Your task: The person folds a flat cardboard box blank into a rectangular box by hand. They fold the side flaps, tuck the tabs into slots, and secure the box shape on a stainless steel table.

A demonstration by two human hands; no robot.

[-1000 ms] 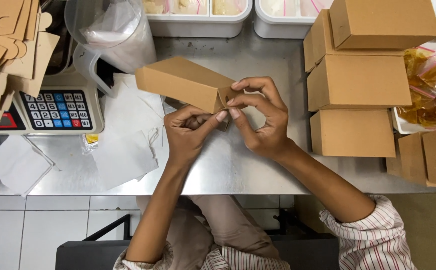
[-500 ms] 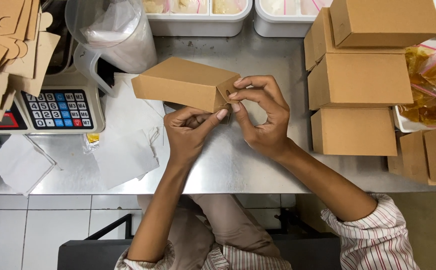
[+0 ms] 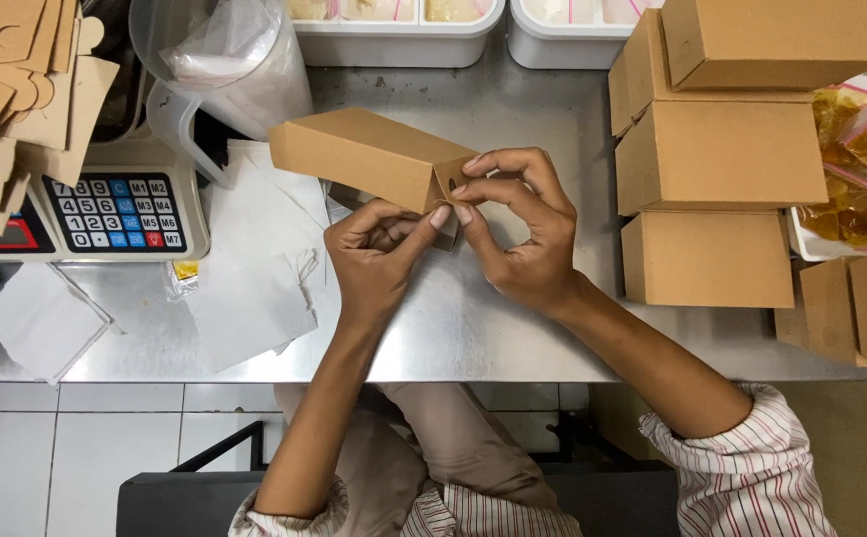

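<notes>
Seen from above, a person holds a long brown cardboard box (image 3: 364,156) in the air over a steel table (image 3: 473,328). The left hand (image 3: 379,261) pinches the box's near end from below, thumb and forefinger closed on the end flap. The right hand (image 3: 518,239) curls over the same end from the right, its fingertips (image 3: 473,164) pressed on the flap's top corner, so both hands grip the box.

The box's far end points away to the left, toward a clear plastic jug (image 3: 225,70) that stands just beyond it. Further left of the box sits a weighing scale with a keypad (image 3: 120,211), and white paper sheets (image 3: 255,288) lie under and left of it. To the right of the box, well apart, is a stack of closed brown boxes (image 3: 717,159) (it fills that side to the table's edge). Bare steel lies open below the hands, up to the near edge.

Compared with a second ago, the box has tilted so its far end sits slightly lower and nearer the jug; the hands hold the same grip.
</notes>
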